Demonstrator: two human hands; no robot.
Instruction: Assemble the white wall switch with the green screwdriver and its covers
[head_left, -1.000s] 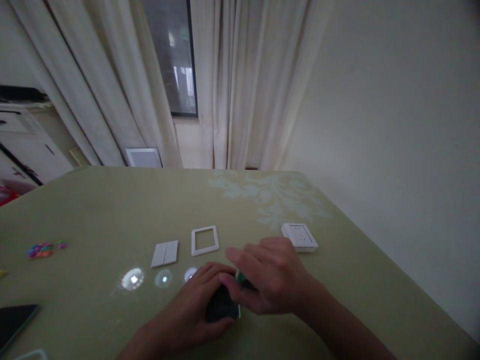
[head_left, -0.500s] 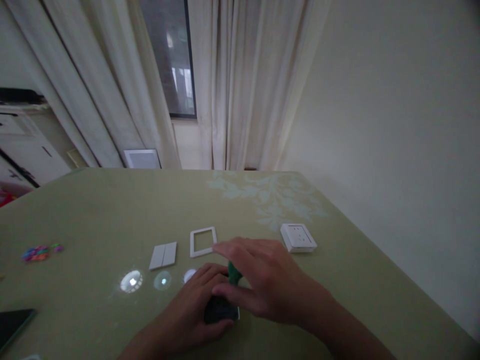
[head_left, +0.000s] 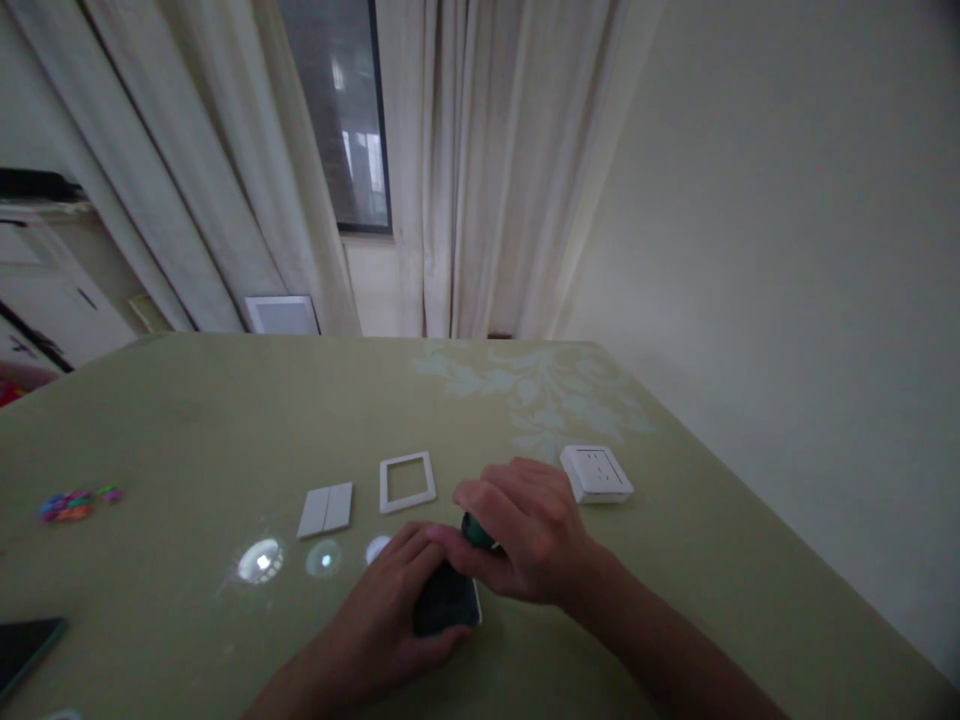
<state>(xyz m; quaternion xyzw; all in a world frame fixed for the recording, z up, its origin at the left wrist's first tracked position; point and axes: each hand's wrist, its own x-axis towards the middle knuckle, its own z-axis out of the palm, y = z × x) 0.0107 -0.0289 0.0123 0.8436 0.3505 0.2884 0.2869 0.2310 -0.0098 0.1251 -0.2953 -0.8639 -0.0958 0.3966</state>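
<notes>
My left hand (head_left: 397,605) is closed around a dark square switch module (head_left: 446,600) with a white rim, its thumb along the near edge and fingers across the far side. In my right hand (head_left: 529,530) is a green-handled screwdriver (head_left: 478,532), gripped just above the module's far right part; its blade is hidden. The fingertips of both hands meet over the module. Beyond my left hand lie a white square frame (head_left: 385,485) and a white two-part rocker plate (head_left: 325,510).
A white socket box (head_left: 596,474) sits to the right, past my right hand. Small coloured pieces (head_left: 71,505) lie at far left, with a dark flat device (head_left: 26,650) nearer. The green table (head_left: 247,420) ends at a wall on the right and curtains behind.
My right hand has moved slightly up and right, its fingers rolling around the screwdriver, whose handle now leans more. My left hand stays on the module, more of which shows.
</notes>
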